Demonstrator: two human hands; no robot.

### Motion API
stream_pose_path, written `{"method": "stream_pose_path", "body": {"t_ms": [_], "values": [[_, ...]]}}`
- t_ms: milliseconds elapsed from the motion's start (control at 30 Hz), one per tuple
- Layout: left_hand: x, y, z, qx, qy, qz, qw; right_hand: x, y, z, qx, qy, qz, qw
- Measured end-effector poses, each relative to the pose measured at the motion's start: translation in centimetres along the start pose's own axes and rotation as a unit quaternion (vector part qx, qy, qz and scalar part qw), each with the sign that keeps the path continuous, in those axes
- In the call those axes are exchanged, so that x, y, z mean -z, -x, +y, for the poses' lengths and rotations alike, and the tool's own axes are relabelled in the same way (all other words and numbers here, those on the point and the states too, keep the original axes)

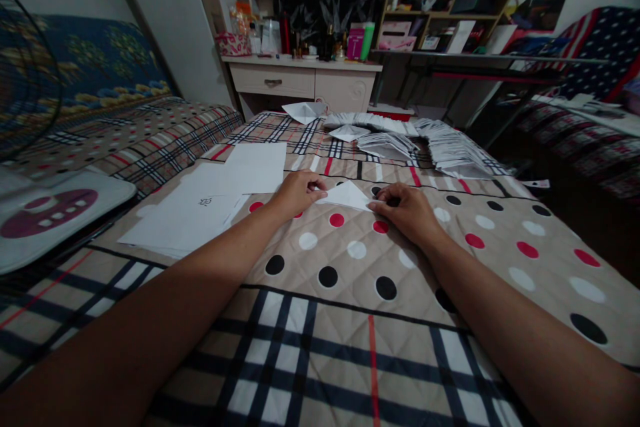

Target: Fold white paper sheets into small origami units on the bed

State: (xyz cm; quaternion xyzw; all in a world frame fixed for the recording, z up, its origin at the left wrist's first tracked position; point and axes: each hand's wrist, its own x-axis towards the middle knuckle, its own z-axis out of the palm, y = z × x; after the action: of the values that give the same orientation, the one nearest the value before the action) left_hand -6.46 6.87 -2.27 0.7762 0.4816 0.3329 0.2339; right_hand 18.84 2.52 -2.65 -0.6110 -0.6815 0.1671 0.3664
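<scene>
The left hand point(301, 192) and right hand point(406, 209) pinched opposite ends of a folded white paper point(347, 195), right of the loose sheets point(175, 210); folded pieces point(453, 147) lay beyond and right of those sheets, on the bedspread point(345, 347).

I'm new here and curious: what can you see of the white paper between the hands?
The white paper looks small, plain and roughly triangular, apparently folded, its peak pointing away from the person. It sits on or just above the dotted bedspread. The left hand holds its left corner, the right hand its right corner.
</scene>
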Motion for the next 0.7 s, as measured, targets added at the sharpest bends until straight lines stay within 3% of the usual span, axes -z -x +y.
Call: {"method": "stream_pose_path", "body": {"t_ms": [700], "values": [[0.08,-0.01,0.25,0.002,-0.006,-0.002,1.000,0.20,0.11,-0.30,0.001,0.007,-0.004,1.000]]}}
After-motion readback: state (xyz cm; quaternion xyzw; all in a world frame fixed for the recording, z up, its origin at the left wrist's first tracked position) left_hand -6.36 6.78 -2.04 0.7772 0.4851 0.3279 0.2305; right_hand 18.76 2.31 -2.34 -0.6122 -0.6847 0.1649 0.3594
